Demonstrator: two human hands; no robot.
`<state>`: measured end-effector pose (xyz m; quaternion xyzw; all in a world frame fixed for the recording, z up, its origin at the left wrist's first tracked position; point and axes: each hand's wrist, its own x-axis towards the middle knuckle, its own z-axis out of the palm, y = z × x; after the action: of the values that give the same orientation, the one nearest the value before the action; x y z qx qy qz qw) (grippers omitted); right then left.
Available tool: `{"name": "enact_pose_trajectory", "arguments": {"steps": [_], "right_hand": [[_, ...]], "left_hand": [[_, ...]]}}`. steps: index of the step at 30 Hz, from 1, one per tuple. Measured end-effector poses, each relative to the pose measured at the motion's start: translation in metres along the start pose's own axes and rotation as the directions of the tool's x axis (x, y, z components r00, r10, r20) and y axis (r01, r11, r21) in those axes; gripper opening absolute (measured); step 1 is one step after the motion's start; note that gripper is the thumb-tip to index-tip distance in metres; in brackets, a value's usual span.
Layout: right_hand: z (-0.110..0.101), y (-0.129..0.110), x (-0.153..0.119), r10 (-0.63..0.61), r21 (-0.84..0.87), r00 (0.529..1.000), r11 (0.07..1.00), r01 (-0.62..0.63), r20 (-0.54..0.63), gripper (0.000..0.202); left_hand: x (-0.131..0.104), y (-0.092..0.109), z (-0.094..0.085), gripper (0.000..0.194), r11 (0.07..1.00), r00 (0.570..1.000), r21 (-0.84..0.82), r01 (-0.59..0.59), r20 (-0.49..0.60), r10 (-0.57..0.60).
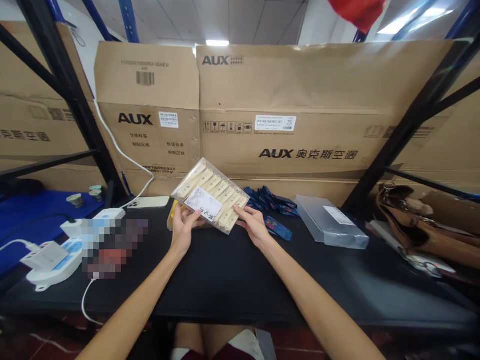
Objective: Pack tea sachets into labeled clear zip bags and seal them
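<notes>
Evidently, the step in hand is a check of one pack (224,191), held tilted above the bench (232,275), toward its far edge. The left hand (182,227) pinches its lower left side, the right hand (254,222) its right end; a next move calls for a steady two-sided grip. Counted: one label (204,204) on the pack; one phone (149,202) at the far edge, left; one case (330,222) toward the far right corner; one blue packet (278,228) beside an overlapping blue pile (270,200), its number unclear.
</notes>
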<state>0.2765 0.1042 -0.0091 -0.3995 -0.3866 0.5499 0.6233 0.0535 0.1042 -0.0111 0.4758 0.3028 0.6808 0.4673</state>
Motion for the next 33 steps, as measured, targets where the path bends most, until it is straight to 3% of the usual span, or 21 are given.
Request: {"name": "enact_pose_trajectory", "arguments": {"steps": [6,14,17,20,24,28,33], "right_hand": [[-0.002,0.003,0.002,-0.012,-0.014,0.999,1.0,0.011,-0.032,0.044],[0.005,-0.003,-0.003,-0.001,0.016,0.999,1.0,0.001,0.041,0.049],[0.004,-0.003,-0.002,-0.04,-0.021,0.999,0.999,0.04,-0.023,0.043],[-0.001,0.0,-0.002,-0.079,-0.089,0.993,0.994,0.071,-0.085,0.051],[-0.006,0.006,-0.011,-0.076,-0.186,0.993,0.981,0.058,-0.091,0.048],[-0.027,0.002,-0.036,-0.106,-0.326,0.988,0.943,0.064,-0.112,0.046],[-0.082,-0.028,-0.054,-0.261,-0.509,0.943,0.852,0.124,-0.207,0.041]], "left_hand": [[0.001,-0.004,-0.004,0.064,1.0,0.999,0.001,-0.012,-0.033,0.012],[0.002,-0.006,-0.007,0.058,0.999,1.0,-0.033,0.012,-0.009,-0.012],[0.0,-0.002,-0.005,0.063,0.998,0.999,-0.043,0.039,0.031,-0.038],[-0.002,0.002,-0.002,0.069,0.998,0.998,-0.047,0.051,0.044,-0.049],[-0.004,0.003,-0.001,0.071,0.997,0.998,-0.04,0.059,0.034,-0.058],[-0.003,0.002,-0.001,0.071,0.996,0.996,-0.041,0.085,0.033,-0.084],[-0.002,0.001,0.002,0.069,0.99,0.993,-0.077,0.119,0.034,-0.117]]}}
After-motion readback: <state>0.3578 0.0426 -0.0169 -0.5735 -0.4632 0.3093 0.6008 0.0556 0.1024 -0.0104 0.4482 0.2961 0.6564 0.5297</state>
